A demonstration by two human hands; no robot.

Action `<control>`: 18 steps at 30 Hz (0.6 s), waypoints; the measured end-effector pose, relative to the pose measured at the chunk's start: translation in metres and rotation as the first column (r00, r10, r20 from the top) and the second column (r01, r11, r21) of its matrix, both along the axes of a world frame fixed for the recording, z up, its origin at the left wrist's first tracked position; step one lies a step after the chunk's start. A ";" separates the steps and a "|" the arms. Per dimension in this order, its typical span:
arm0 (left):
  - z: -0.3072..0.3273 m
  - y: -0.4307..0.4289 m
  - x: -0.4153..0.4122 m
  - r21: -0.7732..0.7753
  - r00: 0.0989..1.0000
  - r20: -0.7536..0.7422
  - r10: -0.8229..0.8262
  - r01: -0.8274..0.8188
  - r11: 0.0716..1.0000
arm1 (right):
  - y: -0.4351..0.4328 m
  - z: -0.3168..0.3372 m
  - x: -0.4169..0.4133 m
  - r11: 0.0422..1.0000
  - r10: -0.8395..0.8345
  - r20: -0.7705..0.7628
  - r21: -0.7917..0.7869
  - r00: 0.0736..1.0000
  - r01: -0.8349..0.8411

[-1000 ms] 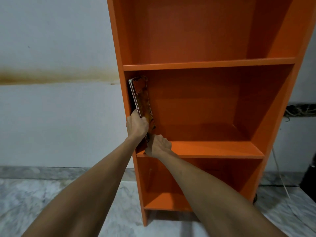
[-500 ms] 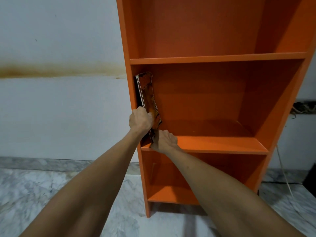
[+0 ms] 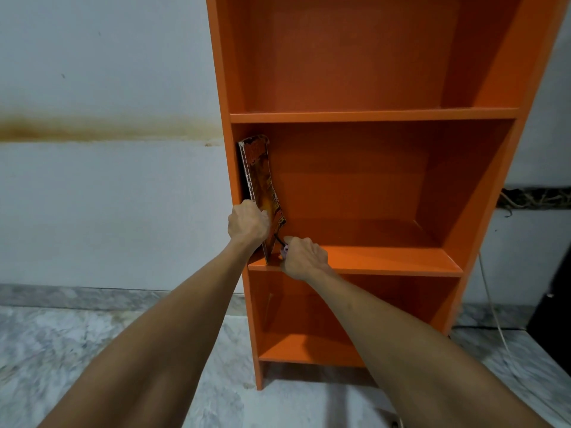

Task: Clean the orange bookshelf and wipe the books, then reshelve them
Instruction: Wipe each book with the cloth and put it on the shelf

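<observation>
An orange bookshelf (image 3: 370,115) stands against a white wall. One worn book with an orange and dark cover (image 3: 259,177) stands nearly upright at the far left of the middle shelf, leaning against the left side panel. My left hand (image 3: 247,223) grips the book's front edge low down. My right hand (image 3: 304,257) is curled at the shelf's front lip, touching the book's lower corner; a small purple bit shows between its fingers, and I cannot tell what it is. The other shelves hold nothing.
A marble floor (image 3: 77,341) spreads below, with a grey skirting strip (image 3: 92,296) along the wall. A brown stain band (image 3: 92,128) crosses the wall at left. A white cable (image 3: 494,313) hangs right of the shelf beside a dark object (image 3: 553,319).
The book has been pushed further upright and closer to the left side panel. Both hands stay on it at the shelf's front left, and the view has shifted slightly.
</observation>
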State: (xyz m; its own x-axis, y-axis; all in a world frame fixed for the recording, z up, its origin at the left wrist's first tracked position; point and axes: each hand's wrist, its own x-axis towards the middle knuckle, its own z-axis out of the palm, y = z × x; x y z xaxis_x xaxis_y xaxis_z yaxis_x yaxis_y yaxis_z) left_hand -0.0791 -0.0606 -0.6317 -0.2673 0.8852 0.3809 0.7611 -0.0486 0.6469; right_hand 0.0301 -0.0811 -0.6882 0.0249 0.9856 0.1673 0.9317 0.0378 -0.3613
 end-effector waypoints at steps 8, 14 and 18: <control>-0.009 -0.034 0.008 -0.040 0.996 0.075 0.038 -0.035 0.999 | -0.035 0.003 0.035 0.999 -0.036 -0.010 0.021 0.999 0.036; -0.042 -0.082 0.053 -0.149 0.995 0.081 -0.055 0.067 0.987 | -0.089 -0.011 0.102 0.988 -0.156 -0.079 -0.015 0.985 0.155; -0.091 -0.132 0.120 -0.280 0.983 0.088 -0.161 0.180 0.943 | -0.143 -0.049 0.168 0.968 -0.246 -0.098 -0.078 0.964 0.239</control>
State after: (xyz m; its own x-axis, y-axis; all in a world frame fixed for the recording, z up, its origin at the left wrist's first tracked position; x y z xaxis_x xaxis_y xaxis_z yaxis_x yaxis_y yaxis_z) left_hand 0.0405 -0.1923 -0.7223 -0.1182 0.9886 0.0929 0.7148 0.0198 0.6991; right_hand 0.1985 -0.2244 -0.7370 0.2790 0.9563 0.0870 0.8660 -0.2115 -0.4531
